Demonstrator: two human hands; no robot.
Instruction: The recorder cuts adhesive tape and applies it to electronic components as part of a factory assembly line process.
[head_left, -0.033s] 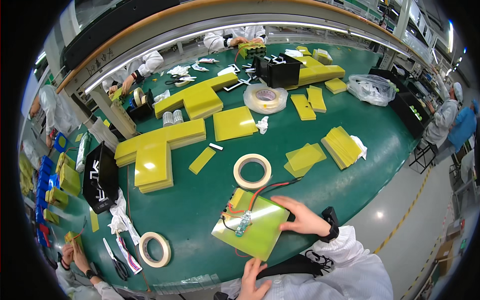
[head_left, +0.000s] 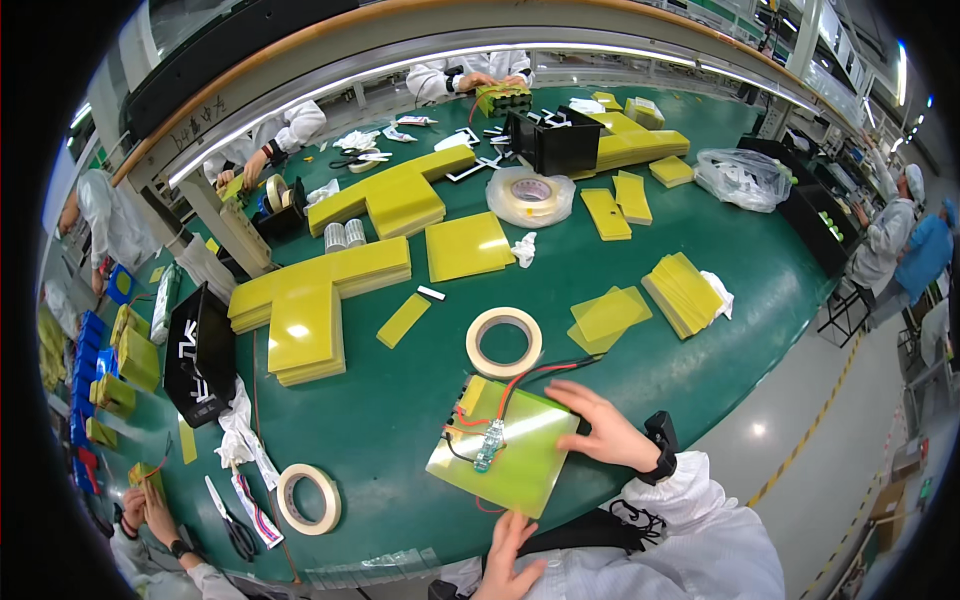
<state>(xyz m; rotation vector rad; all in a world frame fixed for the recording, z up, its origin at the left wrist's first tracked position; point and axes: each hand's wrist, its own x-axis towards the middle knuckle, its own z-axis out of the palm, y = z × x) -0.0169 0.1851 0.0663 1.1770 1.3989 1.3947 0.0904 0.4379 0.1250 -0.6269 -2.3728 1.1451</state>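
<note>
In front of me on the green table lies a battery pack with a translucent yellow-green sheet (head_left: 530, 445) over its top. A small green circuit board (head_left: 488, 446) rests on it, joined to red and black wires (head_left: 507, 398). My right hand (head_left: 610, 430) is open at the sheet's right side, its thumb over the edge and its fingers stretched along the far corner. At the near edge is my left hand (head_left: 508, 562), fingers apart, fingertips by the sheet's lower corner. What lies beneath the sheet is mostly hidden.
Beyond the pack lies a masking tape roll (head_left: 504, 342); another tape roll (head_left: 309, 499) is near scissors (head_left: 232, 520) at left. Stacked yellow sheets (head_left: 305, 330), loose sheets (head_left: 610, 317) and a black bin (head_left: 200, 355) surround it. Co-workers' hands (head_left: 155, 510) work at left and the far side.
The sheet has turned and shifted slightly to the right. My right hand's fingers have spread a little, its fingertips moving farther away from me. My left hand has hardly moved.
</note>
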